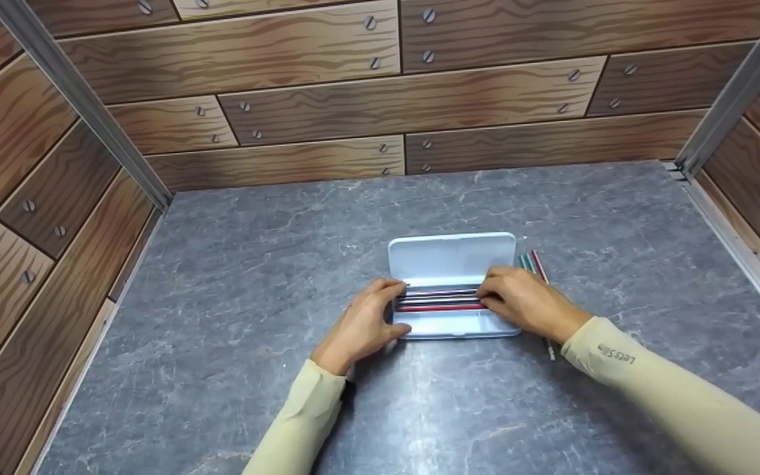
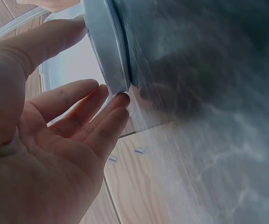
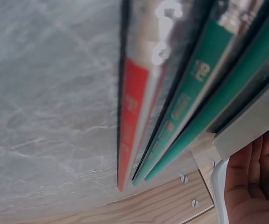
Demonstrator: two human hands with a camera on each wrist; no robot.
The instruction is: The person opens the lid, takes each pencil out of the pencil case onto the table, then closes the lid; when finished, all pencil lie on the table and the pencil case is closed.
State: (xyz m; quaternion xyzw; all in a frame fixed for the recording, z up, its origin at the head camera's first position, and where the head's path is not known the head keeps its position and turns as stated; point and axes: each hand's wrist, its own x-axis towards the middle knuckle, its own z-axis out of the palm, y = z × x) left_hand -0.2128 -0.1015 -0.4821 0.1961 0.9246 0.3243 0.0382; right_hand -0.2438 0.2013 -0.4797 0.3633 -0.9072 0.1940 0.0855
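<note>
A white pencil case lies with its lid raised at the back. Inside it several pencils lie lengthwise, a red pencil nearest the front. My left hand holds the case's left end, thumb at the front edge and fingers farther back. In the left wrist view its fingertips touch the case wall. Over the right end, my right hand reaches in with bent fingers and pinches at the pencil ends; its fingertips partly hide them.
Right of the case, partly under my right wrist, lie another red pencil and two green pencils, side by side on the grey marbled table. Wood-patterned panels and metal posts bound the table at the back and sides.
</note>
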